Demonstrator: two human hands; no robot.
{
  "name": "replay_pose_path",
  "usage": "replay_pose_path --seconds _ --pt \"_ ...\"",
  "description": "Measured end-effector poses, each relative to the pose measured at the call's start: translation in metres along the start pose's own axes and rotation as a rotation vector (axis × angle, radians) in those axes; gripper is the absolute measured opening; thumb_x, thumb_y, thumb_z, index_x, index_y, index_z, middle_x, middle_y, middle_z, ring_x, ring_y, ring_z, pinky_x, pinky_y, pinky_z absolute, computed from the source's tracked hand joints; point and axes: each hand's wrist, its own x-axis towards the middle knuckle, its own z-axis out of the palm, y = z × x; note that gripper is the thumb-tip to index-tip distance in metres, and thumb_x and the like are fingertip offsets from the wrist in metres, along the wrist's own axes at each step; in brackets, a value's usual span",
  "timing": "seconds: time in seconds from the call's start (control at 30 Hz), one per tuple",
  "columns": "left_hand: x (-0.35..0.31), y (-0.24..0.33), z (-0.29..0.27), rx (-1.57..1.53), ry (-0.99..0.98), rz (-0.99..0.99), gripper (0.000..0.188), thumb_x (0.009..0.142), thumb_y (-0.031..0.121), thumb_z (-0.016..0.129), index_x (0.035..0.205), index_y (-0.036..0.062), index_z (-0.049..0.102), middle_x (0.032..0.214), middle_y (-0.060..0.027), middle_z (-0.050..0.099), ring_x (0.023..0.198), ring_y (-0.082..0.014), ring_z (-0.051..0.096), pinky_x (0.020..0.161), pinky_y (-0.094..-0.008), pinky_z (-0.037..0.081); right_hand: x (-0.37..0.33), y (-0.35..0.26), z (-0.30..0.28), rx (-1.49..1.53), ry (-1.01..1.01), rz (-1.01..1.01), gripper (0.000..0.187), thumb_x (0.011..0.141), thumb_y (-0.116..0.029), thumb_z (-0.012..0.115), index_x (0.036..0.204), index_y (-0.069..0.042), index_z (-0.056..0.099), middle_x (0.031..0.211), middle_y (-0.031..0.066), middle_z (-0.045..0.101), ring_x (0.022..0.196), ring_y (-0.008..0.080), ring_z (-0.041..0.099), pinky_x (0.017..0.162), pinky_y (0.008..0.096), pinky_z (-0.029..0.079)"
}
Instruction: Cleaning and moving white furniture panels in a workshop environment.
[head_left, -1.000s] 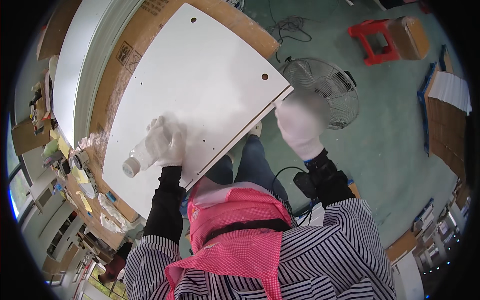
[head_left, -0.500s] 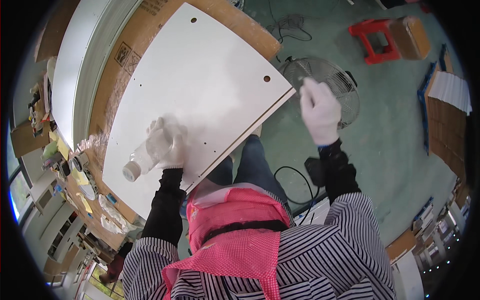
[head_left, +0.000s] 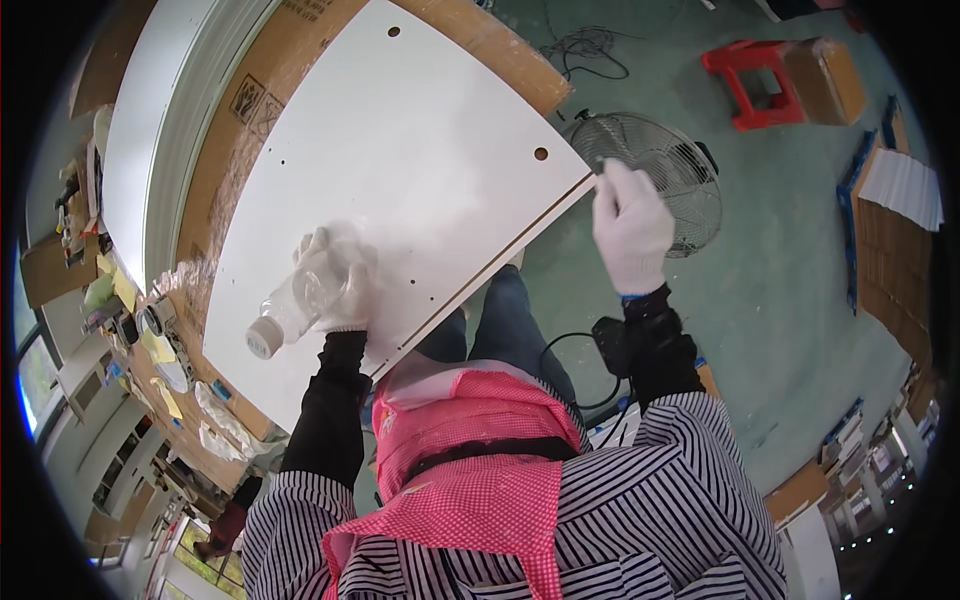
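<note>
A large white panel (head_left: 430, 130) with one curved side and several drilled holes lies in front of me. My left hand (head_left: 348, 290), in a white glove, is closed around a clear plastic bottle (head_left: 288, 308) over the panel's near left part. The bottle is tilted, its white cap toward the lower left. At the panel's right corner is my right hand (head_left: 634, 225), also white-gloved, its fingers closed. Whatever is between those fingertips is too small to make out. A groove runs along the panel's near edge.
Under the panel is a cardboard-covered table (head_left: 520, 60). Tools and yellow scraps lie at its left, near a tape roll (head_left: 158, 318). A round wire fan (head_left: 690, 190) stands on the floor at right, with a red stool (head_left: 740, 85) and a cardboard stack (head_left: 885, 260) beyond.
My right hand has moved slightly left, onto the panel's right corner. My left hand still grips the bottle in nearly the same spot.
</note>
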Motion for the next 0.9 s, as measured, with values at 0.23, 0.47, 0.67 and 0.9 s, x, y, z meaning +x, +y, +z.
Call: replay_pose_path --seconds 0.23,0.47,0.67,0.9 --pt "0.003 0.004 -0.010 0.251 -0.177 0.002 0.060 0.082 0.021 0.059 0.135 -0.0057 0.052 0.148 -0.0202 0.045 0.140 -0.0363 0.035 0.118 -0.0452 0.023 -0.033 -0.019 0.009 0.163 -0.158 -0.185 0.024 0.084 -0.017 0.067 0.108 -0.016 0.064 0.082 0.0071 0.056 0.063 0.0291 0.059 0.057 0.0410 0.048" --pt "0.016 0.028 -0.005 0.162 -0.103 0.027 0.032 0.072 0.023 0.068 0.093 -0.0012 0.062 0.099 -0.0169 0.057 0.099 -0.0351 0.050 0.084 -0.0458 0.043 -0.026 -0.010 0.003 0.198 -0.011 -0.129 0.024 0.085 -0.015 0.066 0.109 -0.016 0.065 0.077 0.0072 0.055 0.063 0.0287 0.059 0.056 0.0407 0.047" --pt "0.011 0.019 -0.004 0.148 0.045 0.173 0.030 0.072 0.021 0.069 0.091 -0.0009 0.063 0.097 -0.0155 0.056 0.098 -0.0351 0.050 0.084 -0.0452 0.043 -0.014 0.008 0.011 0.147 -0.032 -0.120 0.026 0.084 -0.013 0.067 0.110 -0.013 0.065 0.079 0.0071 0.056 0.062 0.0284 0.060 0.055 0.0392 0.047" --pt "0.014 0.035 -0.003 0.028 0.029 0.007 0.022 0.074 0.016 0.067 0.087 0.0001 0.060 0.092 -0.0132 0.055 0.092 -0.0320 0.052 0.078 -0.0420 0.044 -0.035 -0.015 0.008 0.164 -0.211 -0.233 0.022 0.086 -0.015 0.066 0.108 -0.018 0.066 0.074 0.0060 0.052 0.058 0.0264 0.058 0.052 0.0395 0.046"
